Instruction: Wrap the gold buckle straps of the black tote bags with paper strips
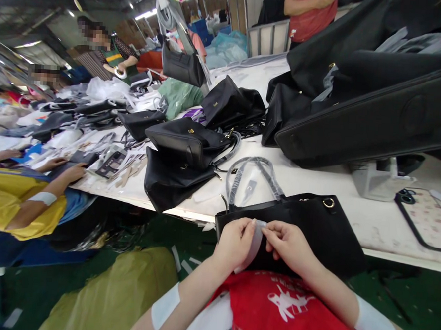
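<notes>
A narrow strip of translucent grey plastic (254, 246) is stretched between my two hands. My left hand (234, 243) is closed, pinching it near its upper end, and the strip hangs down beside those fingers. With thumb and fingertips together, my right hand (289, 243) grips the tip of the same strip. Just beyond both hands a black handbag (324, 231) leans over the table's front edge, a gold ring near its upper right corner. Its handles (269, 173) stand up in clear plastic wrap. My hands hide part of the bag's near side.
Black handbags (178, 175) are piled left of centre, and a large black bag (377, 105) lies at the right. A phone (434, 218) rests on the white table (381, 232). At the left a co-worker's arm (34, 206) reaches over the table; an olive sack (123, 288) sits below.
</notes>
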Motion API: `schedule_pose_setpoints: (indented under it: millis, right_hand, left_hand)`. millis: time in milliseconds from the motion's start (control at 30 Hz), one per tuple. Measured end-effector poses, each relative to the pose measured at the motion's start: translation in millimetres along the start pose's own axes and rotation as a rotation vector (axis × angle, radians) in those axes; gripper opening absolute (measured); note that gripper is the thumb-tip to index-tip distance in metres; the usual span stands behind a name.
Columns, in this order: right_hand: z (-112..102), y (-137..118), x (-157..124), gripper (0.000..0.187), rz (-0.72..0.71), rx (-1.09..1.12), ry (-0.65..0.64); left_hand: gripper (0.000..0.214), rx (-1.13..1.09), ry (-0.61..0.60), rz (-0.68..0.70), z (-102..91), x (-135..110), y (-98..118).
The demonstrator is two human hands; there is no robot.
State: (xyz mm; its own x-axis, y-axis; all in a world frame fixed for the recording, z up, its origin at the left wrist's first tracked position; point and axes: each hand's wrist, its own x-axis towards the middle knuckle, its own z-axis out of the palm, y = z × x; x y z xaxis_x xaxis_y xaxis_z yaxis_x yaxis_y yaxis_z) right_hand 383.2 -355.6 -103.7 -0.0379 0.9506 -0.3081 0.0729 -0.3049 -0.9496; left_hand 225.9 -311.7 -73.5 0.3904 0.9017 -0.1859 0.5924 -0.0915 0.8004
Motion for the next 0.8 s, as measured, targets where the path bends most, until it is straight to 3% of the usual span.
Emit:
schedule_pose_setpoints:
  millis: [167, 233, 300, 367, 433, 500, 567, 667, 800]
  right_hand:
    - [6.7, 6.2, -0.8, 0.031, -0.005, 0.128, -0.016]
    - [4.5, 1.6, -2.5, 0.029, -0.010, 0.073, -0.043]
    - [-11.7, -8.3, -3.8, 0.027, -0.072, -0.069, -0.005]
    - [-47.6, -20.4, -6.0, 0.025, -0.199, -0.257, 0.194]
    - [-101.7, -29.7, -10.3, 0.026, -0.311, -0.405, 0.544]
    - [-164.8, -32.1, -13.8, 0.028, -0.308, -0.459, 0.909]
    - [-223.3, -26.9, -11.7, 0.030, -0.225, -0.500, 1.155]
    - [-279.8, -11.9, 3.6, 0.034, -0.066, -0.423, 1.099]
    - [-297.2, 1.5, 24.3, 0.037, -0.066, -0.272, 0.955]
  left_hand:
    - [0.053, -0.489, -0.280, -0.217, 9.8, -2.7, -4.3]
    - [0.054, -0.622, -0.265, -0.257, 18.9, -2.7, -5.0]
    - [0.055, -0.641, -0.166, -0.305, 25.7, -1.3, -7.9]
    - [0.058, -0.627, -0.129, -0.338, 28.3, 2.3, -14.3]
    - [0.061, -0.635, -0.164, -0.344, 28.1, 7.1, -22.5]
    - [0.064, -0.650, -0.210, -0.347, 27.4, 10.4, -28.9]
    - [0.064, -0.661, -0.212, -0.353, 27.8, 10.7, -31.6]
    - [0.060, -0.664, -0.174, -0.349, 30.9, 8.5, -30.4]
    - [0.060, -0.672, -0.152, -0.336, 36.2, 9.3, -33.6]
